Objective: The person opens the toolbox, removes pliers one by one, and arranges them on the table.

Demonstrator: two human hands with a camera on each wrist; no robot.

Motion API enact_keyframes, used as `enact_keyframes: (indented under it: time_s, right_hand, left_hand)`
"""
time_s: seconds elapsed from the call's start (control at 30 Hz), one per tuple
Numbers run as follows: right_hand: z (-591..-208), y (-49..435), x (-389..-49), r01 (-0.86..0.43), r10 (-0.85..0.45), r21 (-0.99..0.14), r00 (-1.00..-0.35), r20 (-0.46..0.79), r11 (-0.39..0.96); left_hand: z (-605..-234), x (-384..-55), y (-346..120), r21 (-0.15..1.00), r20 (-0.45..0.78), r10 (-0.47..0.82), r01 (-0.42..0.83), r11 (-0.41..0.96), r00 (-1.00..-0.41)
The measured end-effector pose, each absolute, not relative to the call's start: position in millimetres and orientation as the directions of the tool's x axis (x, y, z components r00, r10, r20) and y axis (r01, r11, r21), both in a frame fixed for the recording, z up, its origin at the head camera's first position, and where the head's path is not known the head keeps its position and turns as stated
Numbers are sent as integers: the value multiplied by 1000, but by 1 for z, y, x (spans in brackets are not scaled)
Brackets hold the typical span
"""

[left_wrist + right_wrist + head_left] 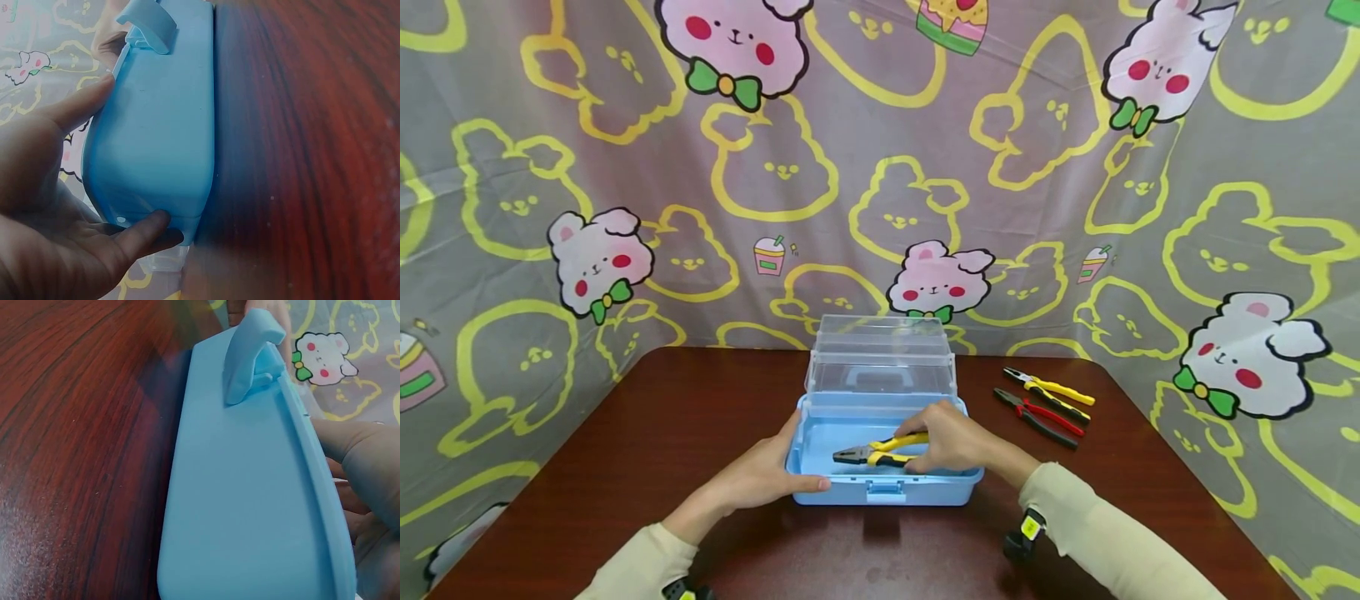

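Note:
A light blue toolbox (820, 495) stands on the table with its clear lid (883, 360) raised at the back. My left hand (767, 473) grips the box's front left corner, thumb on the front rim and fingers along the side. In the left wrist view these fingers (140, 234) bend round the end wall. My right hand (951, 437) reaches inside the box and holds yellow and black combination pliers (878, 454) by the handles, jaws pointing left. In the right wrist view, the front wall (244, 487) hides the pliers and most of the fingers.
To the right of the box lie two more pliers: a yellow and black pair (1063, 392) and a red and black pair (1051, 419). The front latch (250, 356) hangs outward. A patterned cloth (842, 167) surrounds the dark wooden table (647, 417) at the back and sides.

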State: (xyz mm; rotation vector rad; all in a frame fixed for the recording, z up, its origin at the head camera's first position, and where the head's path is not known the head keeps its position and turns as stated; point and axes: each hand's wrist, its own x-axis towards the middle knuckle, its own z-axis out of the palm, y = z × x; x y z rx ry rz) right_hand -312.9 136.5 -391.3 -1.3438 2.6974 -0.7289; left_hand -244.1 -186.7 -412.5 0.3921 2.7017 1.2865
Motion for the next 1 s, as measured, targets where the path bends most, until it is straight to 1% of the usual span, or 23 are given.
enact_keyframes:
  time_s: [0.33,0.5,0.87,1.0]
  right_hand:
    - [-382,144,-310,-765,-767,-424,-605,213,485]
    - [-376,150,-308,-767,-754,-420,-610,243,486]
    - [-363,169,-299,-730,-696,-436,-664,273,526]
    - [-361,181,-298,-707,-670,-460,-689,275,538]
  left_hand:
    - [-410,-241,-186,763,2,298,193,617,-955]
    - [-410,-242,-185,772,0,300,191,607,-954]
    - [-413,-243,-185,785,5,291,184,591,-957]
    - [-413,-243,-185,783,15,293,193,591,-956]
